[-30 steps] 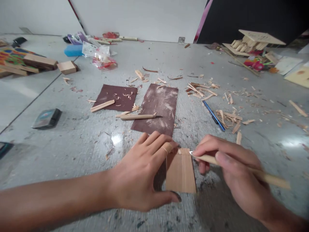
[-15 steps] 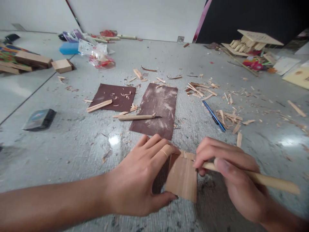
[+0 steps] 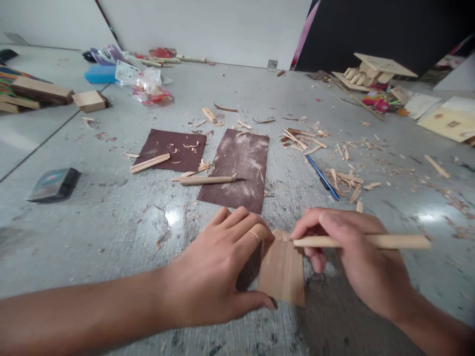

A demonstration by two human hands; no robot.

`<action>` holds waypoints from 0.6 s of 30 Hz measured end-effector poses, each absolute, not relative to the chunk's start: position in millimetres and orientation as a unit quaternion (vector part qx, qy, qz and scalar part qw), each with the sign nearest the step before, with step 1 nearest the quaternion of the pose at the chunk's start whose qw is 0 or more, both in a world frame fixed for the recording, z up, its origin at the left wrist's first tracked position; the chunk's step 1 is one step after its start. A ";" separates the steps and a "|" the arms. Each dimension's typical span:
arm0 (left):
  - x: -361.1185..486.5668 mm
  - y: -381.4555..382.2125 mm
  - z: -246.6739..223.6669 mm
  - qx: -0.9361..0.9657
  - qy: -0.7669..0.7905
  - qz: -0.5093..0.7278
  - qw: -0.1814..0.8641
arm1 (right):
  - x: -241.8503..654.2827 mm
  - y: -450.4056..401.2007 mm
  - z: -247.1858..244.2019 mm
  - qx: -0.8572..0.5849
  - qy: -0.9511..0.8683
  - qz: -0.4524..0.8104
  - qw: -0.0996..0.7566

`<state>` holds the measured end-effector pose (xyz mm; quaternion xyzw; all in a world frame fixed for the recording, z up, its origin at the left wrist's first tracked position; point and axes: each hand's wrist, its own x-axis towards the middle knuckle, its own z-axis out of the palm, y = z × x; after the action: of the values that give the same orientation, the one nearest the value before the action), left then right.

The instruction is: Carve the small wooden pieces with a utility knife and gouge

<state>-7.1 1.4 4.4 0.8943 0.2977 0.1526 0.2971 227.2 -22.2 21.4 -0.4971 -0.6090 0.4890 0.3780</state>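
A small flat block of wood point(image 3: 282, 274) with straight grain lies low in the middle, its top end notched and rough. My left hand point(image 3: 218, 267), with a tan band round one finger, grips the block's left side between fingers and thumb. My right hand point(image 3: 356, 252) is closed round the pale handle of a wood carving tool point(image 3: 393, 242), held almost level. The tool's tip meets the block near its upper right corner; the blade itself is mostly hidden. Just beyond my left fingers lies a dusty brown sheet of sandpaper point(image 3: 241, 158).
Across the sandpaper lies another wooden-handled tool point(image 3: 208, 181). A second sandpaper sheet point(image 3: 185, 141) bears a split stick point(image 3: 150, 163). A blue pen point(image 3: 322, 177) lies among wood shavings point(image 3: 345, 180). Left are a dark small box point(image 3: 54, 184) and wood blocks point(image 3: 89, 101).
My right hand has turned the carving tool from a downward slant to nearly level and shifted its tip slightly left and up. The left hand keeps its hold; the view has shifted a little.
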 end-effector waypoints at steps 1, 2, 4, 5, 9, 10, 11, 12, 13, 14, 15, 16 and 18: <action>-6.9 0.2 4.0 0.892 0.304 0.156 0.297 | 224.5 -21.3 23.4 -0.506 -0.603 0.489 0.376; -6.7 -1.1 3.9 0.889 0.306 0.161 0.299 | 221.9 -21.0 24.9 -0.510 -0.603 0.493 0.365; -6.6 -3.4 4.7 0.886 0.307 0.170 0.302 | 217.3 -22.1 25.7 -0.506 -0.609 0.513 0.332; -6.7 -4.1 5.5 0.886 0.309 0.171 0.300 | 215.3 -23.4 25.1 -0.507 -0.605 0.523 0.322; -7.3 -2.9 7.8 0.890 0.318 0.159 0.285 | 210.8 -27.3 22.0 -0.506 -0.586 0.533 0.342; -7.6 -1.4 8.2 0.891 0.314 0.156 0.288 | 211.0 -26.5 22.5 -0.505 -0.589 0.534 0.337; -8.1 0.4 8.6 0.892 0.308 0.154 0.293 | 211.8 -24.6 23.8 -0.500 -0.596 0.538 0.324; -8.7 2.5 9.2 0.893 0.298 0.153 0.299 | 213.1 -21.5 25.6 -0.493 -0.607 0.545 0.304; -9.4 4.6 9.9 0.895 0.286 0.153 0.307 | 214.7 -17.4 27.7 -0.482 -0.619 0.553 0.282; -10.2 6.4 10.8 0.896 0.273 0.154 0.313 | 216.5 -12.8 29.6 -0.466 -0.631 0.563 0.260; -10.9 7.7 11.6 0.898 0.260 0.156 0.318 | 218.2 -8.0 31.1 -0.448 -0.641 0.575 0.242; -11.5 8.2 12.3 0.899 0.252 0.158 0.322 | 219.5 -3.4 31.7 -0.432 -0.646 0.586 0.230; -11.6 6.7 12.5 0.898 0.253 0.164 0.321 | 220.7 3.4 30.6 -0.416 -0.643 0.602 0.227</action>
<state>-11.6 6.7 12.5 0.8980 0.2527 0.1638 0.3207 220.7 3.4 30.6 -0.4159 -0.6430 0.6019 0.2266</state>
